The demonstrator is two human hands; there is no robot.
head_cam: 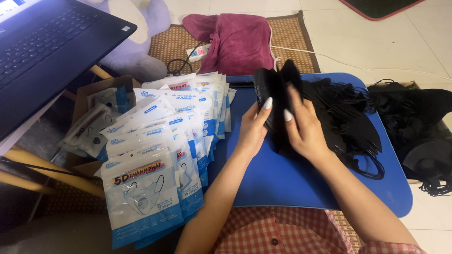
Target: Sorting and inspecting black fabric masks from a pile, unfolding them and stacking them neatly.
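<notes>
Both of my hands hold a small stack of black face masks upright over a blue lap table. My left hand presses the stack from its left side, fingers up along it. From the right, my right hand clasps the same stack, thumb on its front. A loose pile of black masks with ear loops lies on the table just right of my hands. Left of my hands, several white and blue mask packets lie fanned out in an overlapping row.
A cardboard box full of black masks stands at the table's right edge. Another box with packets sits at the left. An open laptop is at the upper left. A maroon cloth, a power strip and cables lie on a woven mat behind.
</notes>
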